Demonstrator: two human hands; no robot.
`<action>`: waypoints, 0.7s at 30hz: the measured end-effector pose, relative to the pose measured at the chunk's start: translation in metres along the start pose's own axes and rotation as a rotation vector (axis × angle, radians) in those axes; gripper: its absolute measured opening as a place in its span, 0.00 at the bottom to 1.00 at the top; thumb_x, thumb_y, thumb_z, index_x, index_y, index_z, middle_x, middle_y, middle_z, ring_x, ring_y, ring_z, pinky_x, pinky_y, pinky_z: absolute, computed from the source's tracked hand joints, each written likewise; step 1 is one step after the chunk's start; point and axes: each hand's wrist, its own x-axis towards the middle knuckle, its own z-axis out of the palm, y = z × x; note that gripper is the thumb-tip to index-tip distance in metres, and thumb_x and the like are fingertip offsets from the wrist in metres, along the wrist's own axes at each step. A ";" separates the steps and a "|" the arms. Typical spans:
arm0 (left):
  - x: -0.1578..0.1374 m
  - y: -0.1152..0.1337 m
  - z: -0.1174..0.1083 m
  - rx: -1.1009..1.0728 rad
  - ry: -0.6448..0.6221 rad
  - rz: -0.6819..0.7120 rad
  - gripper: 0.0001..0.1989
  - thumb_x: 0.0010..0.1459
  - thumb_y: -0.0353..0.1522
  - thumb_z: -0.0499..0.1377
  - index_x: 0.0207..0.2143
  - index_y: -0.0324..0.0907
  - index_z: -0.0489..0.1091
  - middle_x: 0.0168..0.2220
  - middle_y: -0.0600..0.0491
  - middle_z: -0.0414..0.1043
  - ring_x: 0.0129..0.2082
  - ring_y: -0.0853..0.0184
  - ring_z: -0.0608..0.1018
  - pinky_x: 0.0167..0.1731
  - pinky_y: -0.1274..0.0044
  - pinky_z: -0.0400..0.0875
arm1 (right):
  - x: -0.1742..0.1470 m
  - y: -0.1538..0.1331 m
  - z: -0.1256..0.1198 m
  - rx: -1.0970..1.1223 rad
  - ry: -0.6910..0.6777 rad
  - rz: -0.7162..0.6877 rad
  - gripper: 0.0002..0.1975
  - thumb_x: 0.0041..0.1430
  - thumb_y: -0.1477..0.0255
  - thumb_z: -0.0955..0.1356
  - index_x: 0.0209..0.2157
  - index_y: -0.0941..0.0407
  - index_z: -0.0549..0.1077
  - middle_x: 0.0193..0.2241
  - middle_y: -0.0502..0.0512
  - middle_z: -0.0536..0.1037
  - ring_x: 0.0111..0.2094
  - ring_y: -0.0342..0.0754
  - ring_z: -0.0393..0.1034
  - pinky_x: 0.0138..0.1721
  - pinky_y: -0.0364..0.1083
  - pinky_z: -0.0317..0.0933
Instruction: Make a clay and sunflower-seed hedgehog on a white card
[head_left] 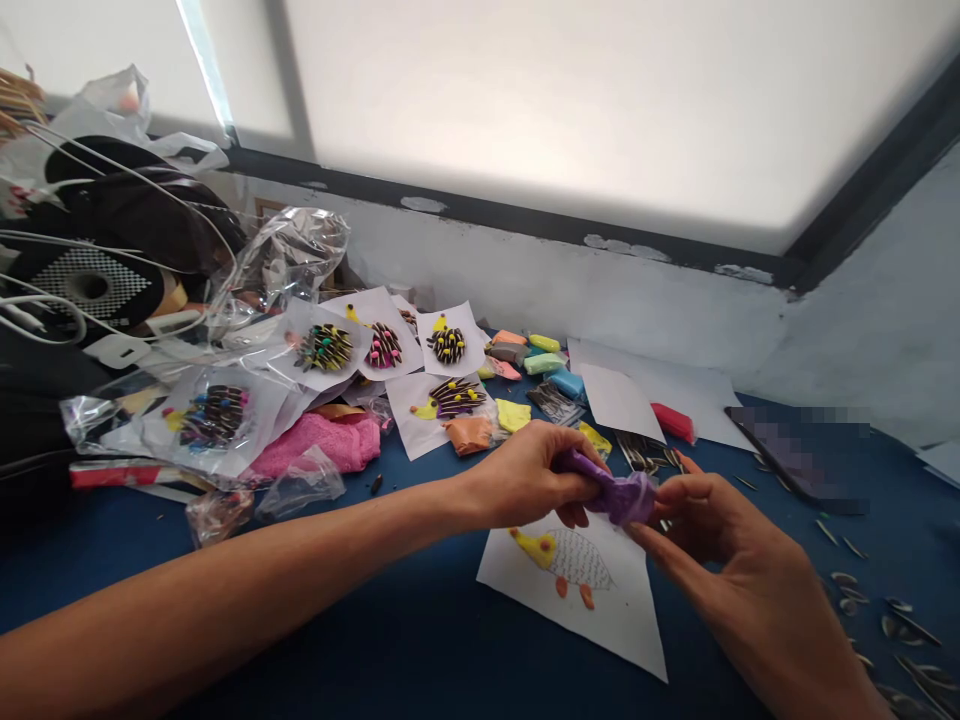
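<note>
Between my two hands is a soft purple lump of modelling clay (626, 497), seemingly in a thin wrapper. My left hand (529, 475) grips its left end, fingers closed. At its other end, my right hand (724, 550) pinches it between thumb and fingertips. Below them on the blue table lies a white paper (626, 640) with a hedgehog drawing (577, 560). The drawing's head and snout are yellow clay, its feet are orange clay, and the body is pencil-marked. My left hand hides the paper's upper edge in part.
Finished-looking seed hedgehogs on paper (450, 345) lie at the back left beside a pink cloth (322, 440). Coloured clay packs (544, 363) sit behind my hands. Sunflower seeds (907, 630) are scattered at right, near a dark phone (780, 455). Cables and plastic bags crowd the left.
</note>
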 end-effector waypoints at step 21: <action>-0.001 0.007 -0.002 0.057 -0.077 -0.049 0.10 0.63 0.32 0.57 0.40 0.34 0.75 0.28 0.51 0.75 0.26 0.72 0.77 0.29 0.79 0.72 | -0.005 0.000 0.004 -0.033 -0.019 -0.081 0.17 0.55 0.60 0.71 0.46 0.50 0.75 0.30 0.52 0.81 0.25 0.48 0.76 0.23 0.46 0.72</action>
